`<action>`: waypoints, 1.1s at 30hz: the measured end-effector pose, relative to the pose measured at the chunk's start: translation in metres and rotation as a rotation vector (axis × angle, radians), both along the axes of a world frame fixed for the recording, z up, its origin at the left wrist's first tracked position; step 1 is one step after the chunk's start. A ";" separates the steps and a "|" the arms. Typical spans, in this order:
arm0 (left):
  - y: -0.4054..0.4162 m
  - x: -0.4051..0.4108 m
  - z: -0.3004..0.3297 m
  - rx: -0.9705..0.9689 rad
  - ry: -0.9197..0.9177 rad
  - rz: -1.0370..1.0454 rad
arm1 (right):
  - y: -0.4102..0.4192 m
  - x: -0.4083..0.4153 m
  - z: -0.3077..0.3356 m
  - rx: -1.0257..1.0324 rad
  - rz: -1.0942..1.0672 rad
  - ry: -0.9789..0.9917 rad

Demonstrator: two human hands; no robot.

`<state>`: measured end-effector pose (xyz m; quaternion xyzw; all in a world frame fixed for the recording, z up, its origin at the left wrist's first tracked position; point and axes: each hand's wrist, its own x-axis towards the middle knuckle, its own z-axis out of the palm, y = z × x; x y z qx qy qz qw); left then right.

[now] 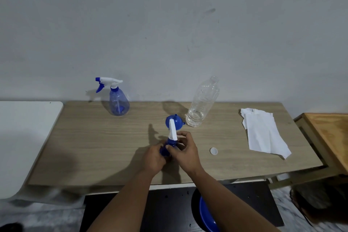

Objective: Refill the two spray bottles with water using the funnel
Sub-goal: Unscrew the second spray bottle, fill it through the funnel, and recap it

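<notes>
Two spray bottles in view: far spray bottle (119, 102) at 11 o'clock stands capped, near spray bottle (166, 149) at centre clamped in left hand (154, 158), right hand (185, 149) grip closed on its sprayer head (172, 129). Funnel (174, 121) just behind, water bottle (202, 103) nearly drained; refill judged almost done. Open surface (94, 147) at 9 o'clock; front edge close.

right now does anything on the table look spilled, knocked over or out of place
Nothing looks spilled. The far spray bottle and the water bottle stand upright. The bottle's cap lies loose on the table, and the tissues sit crumpled at the right, both unremarkable mid-refill.
</notes>
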<state>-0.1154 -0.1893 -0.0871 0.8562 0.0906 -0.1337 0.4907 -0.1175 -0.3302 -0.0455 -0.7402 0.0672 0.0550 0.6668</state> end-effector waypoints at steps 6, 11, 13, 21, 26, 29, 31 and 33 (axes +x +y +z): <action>-0.001 0.000 0.005 0.018 0.011 -0.014 | 0.000 0.000 0.000 -0.058 0.014 -0.020; -0.002 0.000 0.007 0.054 -0.004 -0.019 | 0.002 0.002 0.000 -0.064 -0.013 0.002; -0.002 -0.001 0.006 0.081 -0.008 -0.008 | 0.006 0.004 -0.001 -0.091 -0.039 0.021; -0.002 -0.001 0.003 0.097 0.000 0.013 | 0.008 0.003 -0.008 -0.108 -0.022 0.003; -0.001 0.000 0.006 0.038 -0.027 -0.034 | 0.000 -0.003 -0.007 -0.104 0.046 -0.073; -0.002 -0.001 0.005 0.077 -0.013 0.005 | 0.002 -0.004 -0.007 -0.088 0.002 -0.041; -0.003 -0.002 0.004 0.103 -0.014 0.016 | 0.008 -0.002 -0.007 -0.096 -0.059 -0.005; -0.003 -0.003 0.004 0.117 -0.019 0.024 | 0.014 -0.001 -0.008 -0.133 -0.115 0.013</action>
